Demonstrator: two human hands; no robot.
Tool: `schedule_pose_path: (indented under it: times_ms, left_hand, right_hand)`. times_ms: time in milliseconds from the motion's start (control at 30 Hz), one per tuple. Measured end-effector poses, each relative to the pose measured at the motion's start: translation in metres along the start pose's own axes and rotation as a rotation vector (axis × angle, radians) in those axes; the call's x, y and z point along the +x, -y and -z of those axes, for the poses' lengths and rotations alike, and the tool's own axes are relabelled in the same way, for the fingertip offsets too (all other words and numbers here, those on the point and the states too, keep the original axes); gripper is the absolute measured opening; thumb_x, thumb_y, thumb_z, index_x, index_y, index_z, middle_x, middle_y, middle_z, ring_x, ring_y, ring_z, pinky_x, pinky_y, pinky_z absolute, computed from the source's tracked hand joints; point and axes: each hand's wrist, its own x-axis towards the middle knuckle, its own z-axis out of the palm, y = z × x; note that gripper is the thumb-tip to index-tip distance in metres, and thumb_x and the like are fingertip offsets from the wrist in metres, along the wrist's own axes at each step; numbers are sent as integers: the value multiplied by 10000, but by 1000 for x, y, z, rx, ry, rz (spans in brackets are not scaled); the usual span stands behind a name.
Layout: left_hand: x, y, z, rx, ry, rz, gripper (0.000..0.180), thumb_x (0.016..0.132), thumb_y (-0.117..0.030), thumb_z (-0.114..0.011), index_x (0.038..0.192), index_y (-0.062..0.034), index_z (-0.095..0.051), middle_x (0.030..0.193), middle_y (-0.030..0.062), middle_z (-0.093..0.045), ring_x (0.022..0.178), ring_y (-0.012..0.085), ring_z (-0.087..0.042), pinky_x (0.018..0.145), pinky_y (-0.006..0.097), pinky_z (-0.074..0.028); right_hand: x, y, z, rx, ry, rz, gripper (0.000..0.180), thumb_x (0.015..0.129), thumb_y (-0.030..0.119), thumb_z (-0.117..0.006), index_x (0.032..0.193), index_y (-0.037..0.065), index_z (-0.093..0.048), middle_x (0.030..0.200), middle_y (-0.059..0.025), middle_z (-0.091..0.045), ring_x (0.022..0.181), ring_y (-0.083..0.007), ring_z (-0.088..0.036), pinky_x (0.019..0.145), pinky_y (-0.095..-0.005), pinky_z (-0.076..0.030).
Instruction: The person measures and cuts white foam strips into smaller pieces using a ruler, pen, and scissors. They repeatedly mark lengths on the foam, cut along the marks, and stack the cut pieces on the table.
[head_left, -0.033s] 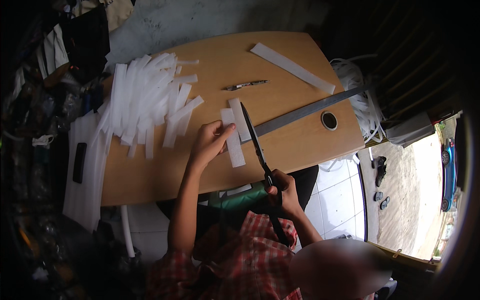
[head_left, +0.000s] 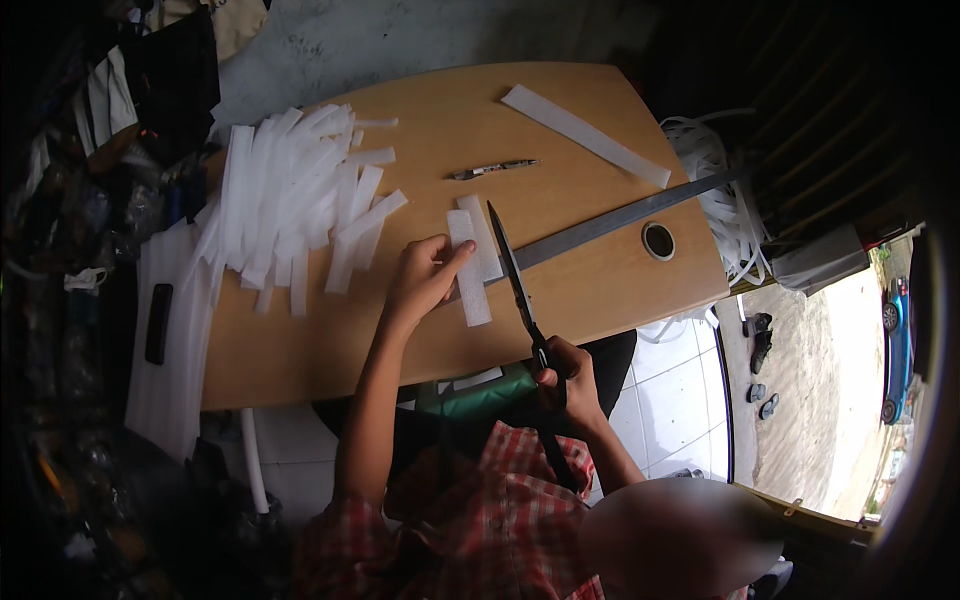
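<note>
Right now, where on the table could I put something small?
Beyond the pen, bare table lies between the strip pile and the lone strip. Another bare patch is between the grey bar and the near edge, right of the scissors. It's crowded under the pile and around the left hand, which holds a short strip.

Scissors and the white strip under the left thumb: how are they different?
The scissors are dark, but the strip is white. The scissors look longer than the strip. The right hand holds the scissors; the left hand holds the strip. Both are long and narrow.
</note>
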Motion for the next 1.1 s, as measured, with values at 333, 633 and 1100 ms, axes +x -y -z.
schedule_pose_path:
  times_ms: [333, 633, 1100]
  left_hand:
    - [58, 14, -42, 902, -472, -290, 820, 785, -464, -746, 1333, -14, -335, 1022, 274, -562, 812, 435, -655, 650, 464, -553]
    - [51, 11, 3, 1203, -363, -311, 521, 746, -125, -699, 1214, -71, -477, 1060, 169, -606, 1009, 359, -598, 840, 510, -447]
    - [47, 13, 95, 1483, -720, -386, 435, 800, -181, -735, 1209, -121, -597, 1042, 47, -523, 988, 234, -482, 825, 421, -348]
  right_hand:
    - [4, 1, 29, -34, -130, 37, 702, 700, 686, -720, 783, 18, -520, 556, 39, -457, 438, -46, -458, 406, -209, -320]
    - [8, 3, 47, -33, -139, 41, 659, 731, 613, -756, 831, -6, -550, 579, 33, -486, 441, -32, -444, 407, -200, -313]
    - [226, 69, 72, -1190, -87, 470, 494, 675, 456, -833, 730, 15, -617, 604, -116, -612, 594, -295, -623, 568, -399, -466]
